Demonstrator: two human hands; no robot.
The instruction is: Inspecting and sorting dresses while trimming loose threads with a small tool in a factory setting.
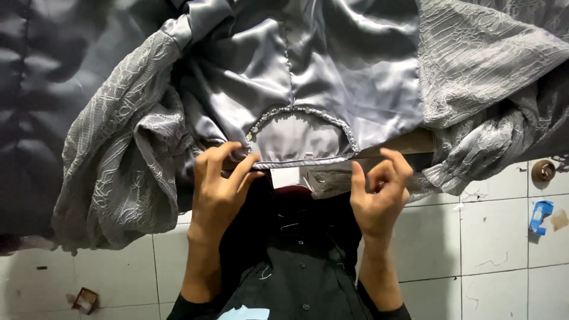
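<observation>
- You are holding a grey satin garment (332, 65) stretched out in front of you, inside out by the look of the seams, with its neckline edge (305, 160) nearest your body.
- Your left hand (219, 189) is closing on the neckline edge at its 9 o'clock end, thumb and fingers pinching the fabric just below the beaded trim (296, 109).
- Your right hand (379, 195) is gripping the same edge at its 3 o'clock end, fingers curled, thumb raised against the band.
- The edge's long axis is running from 9 to 3 o'clock, pulled taut between both hands; the rest of the garment is lying toward 12 o'clock from them.
- Both hands are sitting equally near the edge; neither is leading.
- Lace sleeves (112, 160) are bunching at 9 and at 3 o'clock.
- Below, a white tiled floor (492, 249) is showing, with a small blue object (540, 216) lying at 3 o'clock.
</observation>
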